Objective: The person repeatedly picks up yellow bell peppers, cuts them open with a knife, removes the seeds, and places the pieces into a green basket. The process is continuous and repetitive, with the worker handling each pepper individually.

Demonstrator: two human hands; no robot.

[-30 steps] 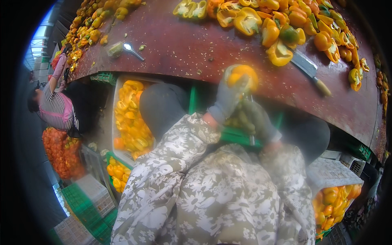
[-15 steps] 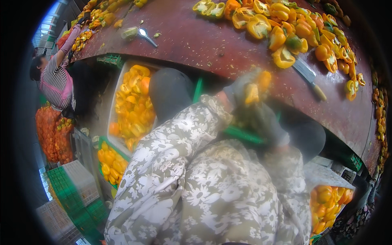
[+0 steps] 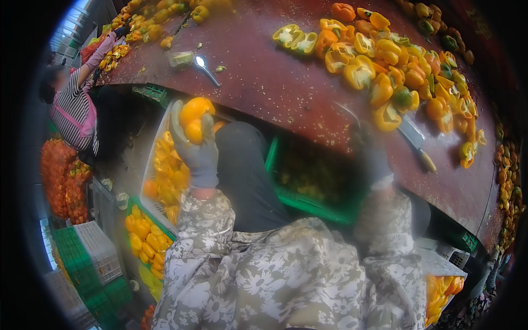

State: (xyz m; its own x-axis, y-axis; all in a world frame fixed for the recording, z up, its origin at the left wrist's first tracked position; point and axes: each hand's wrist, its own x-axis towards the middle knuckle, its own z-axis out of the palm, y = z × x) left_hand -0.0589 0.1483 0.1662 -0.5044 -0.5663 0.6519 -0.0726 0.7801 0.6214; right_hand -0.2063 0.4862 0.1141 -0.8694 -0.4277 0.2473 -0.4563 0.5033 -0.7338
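Observation:
My left hand, in a grey glove, is closed around yellow bell pepper pieces. It is over the far end of a white crate filled with yellow pepper pieces. My right hand, also gloved, is smeared by motion at the table's near edge. A faint blurred streak shows beside its fingers; whether it holds something is unclear. To its right on the red table lies a cleaver with a wooden handle. Beyond it is a heap of cut yellow and orange peppers.
A spoon-like metal tool lies by a pale green block on the table. Below the edge sits a green crate with scraps. Another person works at far left, near stacked crates and red net sacks.
My left hand has moved left with the yellow pepper pieces, from in front of me to over the white crate. My right hand has moved up and right to the table edge.

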